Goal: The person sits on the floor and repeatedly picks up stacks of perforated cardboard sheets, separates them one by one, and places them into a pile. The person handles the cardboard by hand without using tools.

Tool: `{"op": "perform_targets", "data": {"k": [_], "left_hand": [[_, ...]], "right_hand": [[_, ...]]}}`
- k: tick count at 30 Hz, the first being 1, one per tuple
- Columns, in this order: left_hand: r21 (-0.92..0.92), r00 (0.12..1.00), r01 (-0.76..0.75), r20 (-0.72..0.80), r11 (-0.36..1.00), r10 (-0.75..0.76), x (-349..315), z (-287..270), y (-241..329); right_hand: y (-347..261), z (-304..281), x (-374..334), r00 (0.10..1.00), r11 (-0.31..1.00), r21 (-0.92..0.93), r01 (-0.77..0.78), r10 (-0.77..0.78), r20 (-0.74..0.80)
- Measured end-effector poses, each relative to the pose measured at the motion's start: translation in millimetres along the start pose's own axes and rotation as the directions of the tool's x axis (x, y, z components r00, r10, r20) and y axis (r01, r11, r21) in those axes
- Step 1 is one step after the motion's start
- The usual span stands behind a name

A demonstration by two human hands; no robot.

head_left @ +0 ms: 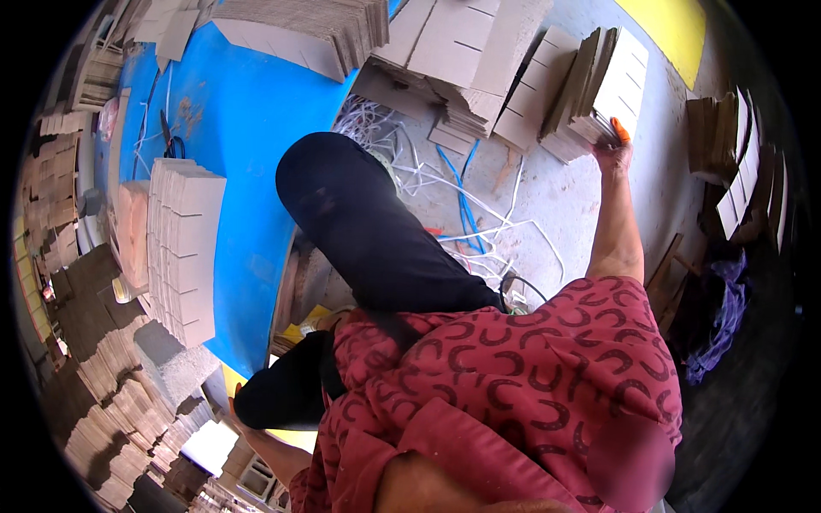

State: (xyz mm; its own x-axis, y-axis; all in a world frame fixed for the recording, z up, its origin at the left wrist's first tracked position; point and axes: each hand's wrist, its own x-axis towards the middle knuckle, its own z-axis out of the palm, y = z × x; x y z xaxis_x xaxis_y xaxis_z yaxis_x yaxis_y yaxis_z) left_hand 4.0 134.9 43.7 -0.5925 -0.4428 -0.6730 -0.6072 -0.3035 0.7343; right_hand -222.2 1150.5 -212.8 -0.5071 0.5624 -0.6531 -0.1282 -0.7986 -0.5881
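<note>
My right hand (612, 150) reaches out to the far right and grips the near end of a stack of slotted cardboard strips (623, 79). Orange colour shows on its fingertips. More slotted cardboard (537, 90) leans beside that stack on the left. At the lower left, my left hand (237, 414) is by my bent knee, its fingers mostly hidden behind the dark trouser leg. Nearest to it is the blue board (248, 321), where an upright stack of slotted cardboard (184, 248) stands.
Dark-handled scissors (174, 145) lie on the blue board near a large cardboard stack (312, 34). White strapping (505, 224) and blue strapping (466, 205) tangle on the concrete floor. Cardboard bundles (727, 145) stand at right. A grey block (175, 363) and cardboard piles (120, 410) fill the left.
</note>
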Motion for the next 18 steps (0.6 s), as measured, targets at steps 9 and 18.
{"op": "perform_targets", "data": {"k": [9, 18], "left_hand": [[-0.042, 0.999, 0.029, 0.041, 0.999, -0.028, -0.7, 0.6, 8.8], [0.842, 0.954, -0.178, 0.02, 0.51, 0.3, 50.8, -11.4, 69.3]], "right_hand": [[-16.4, 12.9, -30.8, 0.964, 0.963, 0.054, 0.264, -0.265, 0.03], [-27.2, 139.4, -151.6, 0.805, 0.912, 0.109, 0.395, -0.401, 0.437]]}}
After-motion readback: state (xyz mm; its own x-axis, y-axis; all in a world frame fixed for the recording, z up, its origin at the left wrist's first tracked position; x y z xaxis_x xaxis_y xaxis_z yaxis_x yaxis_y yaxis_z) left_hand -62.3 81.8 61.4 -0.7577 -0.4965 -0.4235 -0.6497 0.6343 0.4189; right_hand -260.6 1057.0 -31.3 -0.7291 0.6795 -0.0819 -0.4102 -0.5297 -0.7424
